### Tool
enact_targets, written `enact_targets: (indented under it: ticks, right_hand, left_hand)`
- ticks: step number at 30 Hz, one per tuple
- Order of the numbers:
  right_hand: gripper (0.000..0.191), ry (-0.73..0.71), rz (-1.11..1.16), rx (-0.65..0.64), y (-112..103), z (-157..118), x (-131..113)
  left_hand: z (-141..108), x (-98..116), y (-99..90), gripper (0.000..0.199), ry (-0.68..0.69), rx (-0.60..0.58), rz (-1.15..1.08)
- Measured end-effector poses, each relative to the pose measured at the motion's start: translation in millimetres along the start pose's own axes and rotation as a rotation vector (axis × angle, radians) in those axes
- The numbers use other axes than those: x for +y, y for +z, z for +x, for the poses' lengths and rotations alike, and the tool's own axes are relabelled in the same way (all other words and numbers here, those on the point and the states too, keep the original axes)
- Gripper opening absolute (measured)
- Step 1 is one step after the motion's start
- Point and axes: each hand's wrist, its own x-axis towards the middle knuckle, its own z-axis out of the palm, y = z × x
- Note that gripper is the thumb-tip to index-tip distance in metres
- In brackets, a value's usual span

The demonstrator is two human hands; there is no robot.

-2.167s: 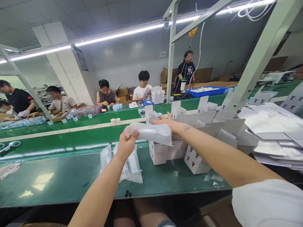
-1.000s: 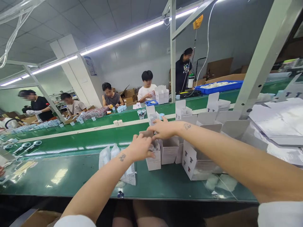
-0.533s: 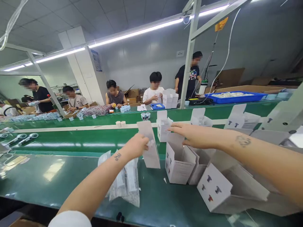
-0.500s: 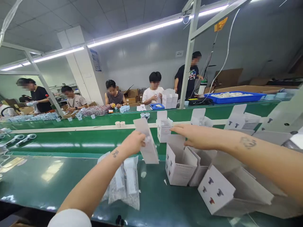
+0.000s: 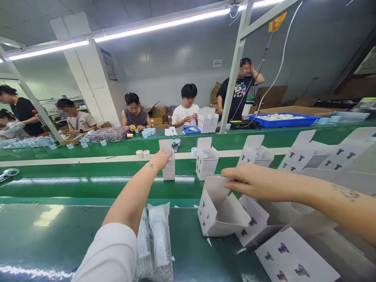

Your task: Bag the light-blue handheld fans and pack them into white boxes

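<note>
At arm's length, my left hand [image 5: 161, 159] is closed on a narrow white carton [image 5: 169, 170], which stands upright on the green conveyor [image 5: 96, 182] with its top flap raised. My right hand [image 5: 245, 179] has its fingers on the raised flap of an open white box [image 5: 225, 219] at the bench's near side. That box shows no contents from here, and small product pictures are printed on its side. Between my arms and nearer to me lie bubble-wrapped packs [image 5: 160, 239]. Another open white box [image 5: 206, 162] stands on the conveyor between my hands.
More open printed boxes [image 5: 296, 258] crowd the right side under my right forearm. Across the conveyor, several co-workers [image 5: 188, 111] sit or stand at a far bench. A blue tray [image 5: 284, 120] of white parts rests there. Small white cups [image 5: 142, 154] sit on the pale strip.
My left hand has reached forward, and the carton it carried tilted above the bench now stands on the conveyor. My right hand has come down onto the near box's flap.
</note>
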Motion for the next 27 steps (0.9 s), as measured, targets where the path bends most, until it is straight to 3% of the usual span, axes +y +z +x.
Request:
enact_targets:
  ticks: [3, 6, 9, 12, 13, 16, 18, 22, 25, 27]
  right_hand:
    - [0.030, 0.026, 0.044, 0.013, 6, -7, -17]
    - [0.027, 0.055, 0.065, 0.017, 21, -23, -39]
    - [0.024, 0.077, 0.095, 0.052, 40, -39, -57]
    - [0.013, 0.133, 0.226, 0.123, 59, -44, -65]
    - [0.022, 0.167, 0.284, 0.140, 65, -43, -65]
    - [0.077, 0.247, 0.442, 0.190, 82, -38, -65]
    - [0.088, 0.260, 0.508, 0.216, 91, -36, -66]
    - [0.074, 0.255, 0.570, 0.254, 106, -37, -74]
    - [0.054, 0.273, 0.654, 0.307, 113, -39, -78]
    - [0.037, 0.281, 0.693, 0.341, 117, -39, -77]
  left_hand:
    - [-15, 15, -16.0, 0.030, 0.067, 0.010, 0.008]
    - [-61, 38, -17.5, 0.034, 0.223, -0.086, -0.043]
    - [-127, 61, 7.3, 0.047, 0.622, -0.371, -0.103]
    - [-182, 79, 47.1, 0.052, 0.834, -0.435, 0.085]
    - [-194, 83, 59.5, 0.051, 0.847, -0.412, 0.161]
    - [-213, 89, 84.5, 0.050, 0.805, -0.326, 0.281]
    - [-216, 90, 89.3, 0.052, 0.749, -0.282, 0.306]
    - [-213, 94, 72.8, 0.049, 0.818, -0.345, 0.370]
    - [-214, 91, 37.8, 0.048, 0.818, -0.320, 0.367]
    - [-221, 82, 5.1, 0.045, 0.692, -0.200, 0.236]
